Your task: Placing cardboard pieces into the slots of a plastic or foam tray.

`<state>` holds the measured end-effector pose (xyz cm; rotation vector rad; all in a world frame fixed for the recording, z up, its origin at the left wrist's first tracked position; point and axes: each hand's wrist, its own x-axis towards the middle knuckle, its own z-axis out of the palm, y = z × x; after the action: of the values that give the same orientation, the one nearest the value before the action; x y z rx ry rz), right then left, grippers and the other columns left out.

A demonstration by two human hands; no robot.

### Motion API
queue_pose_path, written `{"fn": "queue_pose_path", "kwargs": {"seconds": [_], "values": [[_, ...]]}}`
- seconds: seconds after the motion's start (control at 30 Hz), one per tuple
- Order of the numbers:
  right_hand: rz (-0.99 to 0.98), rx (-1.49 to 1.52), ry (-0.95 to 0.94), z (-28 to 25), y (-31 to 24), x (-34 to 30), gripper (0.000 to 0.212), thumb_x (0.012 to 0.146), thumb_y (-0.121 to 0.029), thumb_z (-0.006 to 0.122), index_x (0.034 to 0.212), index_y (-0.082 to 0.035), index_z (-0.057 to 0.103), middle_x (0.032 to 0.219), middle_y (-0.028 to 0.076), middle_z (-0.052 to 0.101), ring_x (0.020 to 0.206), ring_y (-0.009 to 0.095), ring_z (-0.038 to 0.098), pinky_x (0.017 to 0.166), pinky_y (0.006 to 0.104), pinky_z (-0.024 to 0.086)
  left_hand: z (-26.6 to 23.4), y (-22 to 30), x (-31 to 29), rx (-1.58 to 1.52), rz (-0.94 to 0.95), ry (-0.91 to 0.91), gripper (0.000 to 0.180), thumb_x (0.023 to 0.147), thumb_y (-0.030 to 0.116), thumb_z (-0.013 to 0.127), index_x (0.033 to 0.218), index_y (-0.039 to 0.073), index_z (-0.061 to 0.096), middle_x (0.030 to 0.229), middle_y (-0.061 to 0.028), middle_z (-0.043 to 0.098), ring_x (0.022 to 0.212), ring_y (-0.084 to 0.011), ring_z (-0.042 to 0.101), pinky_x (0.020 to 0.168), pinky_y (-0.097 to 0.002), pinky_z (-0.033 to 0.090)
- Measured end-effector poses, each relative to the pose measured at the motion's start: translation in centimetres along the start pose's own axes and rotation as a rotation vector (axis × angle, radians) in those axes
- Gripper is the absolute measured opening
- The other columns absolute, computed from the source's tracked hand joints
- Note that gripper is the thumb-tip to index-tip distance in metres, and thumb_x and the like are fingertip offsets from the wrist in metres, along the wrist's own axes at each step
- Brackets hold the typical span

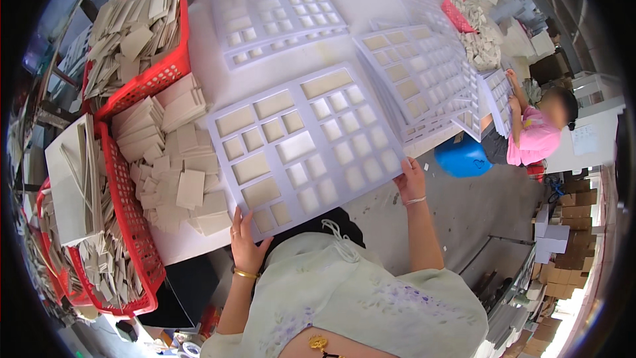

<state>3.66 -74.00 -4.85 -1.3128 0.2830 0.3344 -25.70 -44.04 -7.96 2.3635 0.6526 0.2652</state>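
Observation:
A white compartment tray [311, 122] lies before me on the table, its long side turned toward my body. Beige card pieces sit in the compartments of its left part and in the long one at the far right; the other compartments look white. My left hand [248, 244] holds the near left corner, fingers along the side edge and thumb apart from them. At the near right corner, my right hand [411, 183] grips the rim, fingers bent round the edge. Loose beige card pieces [191, 189] are heaped on the table, left of the tray.
Red plastic baskets [136, 225] full of card pieces stand along the left. More white trays [424, 69] are stacked to the right, others [258, 16] beyond mine. Farther right, a person in pink [533, 136] handles a tray near a blue stool [464, 157].

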Motion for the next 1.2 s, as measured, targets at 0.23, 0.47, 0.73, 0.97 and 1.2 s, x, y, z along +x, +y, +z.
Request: {"fn": "queue_pose_path", "kwargs": {"seconds": [0.23,0.47,0.73,0.97,1.2], "values": [[-0.295,0.228,0.086,1.7,-6.8,3.6,0.026,0.091,-0.012,0.057,0.116,-0.006,0.054,0.106,0.006,0.063,0.092,0.017,0.063,0.075,0.0307,0.055,-0.8,1.2,0.2,-0.057,0.051,0.058,0.080,0.060,0.016,0.082,0.129,0.005,0.044,0.140,-0.0159,0.040,0.123,-0.0358,0.043,0.100,-0.0433,0.039],[-0.518,0.080,0.141,-15.2,-26.1,22.0,0.026,0.093,-0.017,0.053,0.113,0.000,0.056,0.110,0.012,0.063,0.101,0.023,0.062,0.088,0.0385,0.051,-0.4,0.5,0.3,-0.070,0.015,0.075,0.070,0.068,0.014,0.076,0.129,0.005,0.043,0.138,-0.0161,0.041,0.122,-0.0366,0.044,0.099,-0.0440,0.040],[-0.613,-1.273,1.216,-14.8,-24.0,32.1,0.071,0.077,-0.038,0.071,0.127,0.005,0.047,0.123,0.025,0.054,0.117,0.037,0.051,0.099,0.0434,0.042,0.4,1.2,-0.4,-0.027,-0.022,0.075,0.065,0.072,0.016,0.073,0.129,0.006,0.044,0.137,-0.0158,0.042,0.121,-0.0358,0.045,0.098,-0.0442,0.040],[-1.074,-1.193,-0.149,6.5,-11.5,29.8,0.037,0.083,-0.019,0.064,0.116,-0.004,0.056,0.110,0.012,0.061,0.101,0.027,0.059,0.092,0.0365,0.045,-0.2,0.1,1.2,0.004,-0.011,0.063,0.062,0.071,0.019,0.073,0.126,0.007,0.046,0.138,-0.0120,0.041,0.120,-0.0324,0.046,0.096,-0.0427,0.040],[-1.244,-1.209,-0.844,35.2,2.2,16.7,0.055,0.068,-0.031,0.077,0.113,-0.008,0.058,0.102,0.013,0.065,0.095,0.030,0.061,0.084,0.0410,0.048,-1.2,-0.3,2.2,-0.005,-0.005,0.166,0.064,0.072,0.018,0.073,0.129,0.008,0.044,0.134,-0.0121,0.046,0.114,-0.0323,0.051,0.093,-0.0427,0.042]]}}
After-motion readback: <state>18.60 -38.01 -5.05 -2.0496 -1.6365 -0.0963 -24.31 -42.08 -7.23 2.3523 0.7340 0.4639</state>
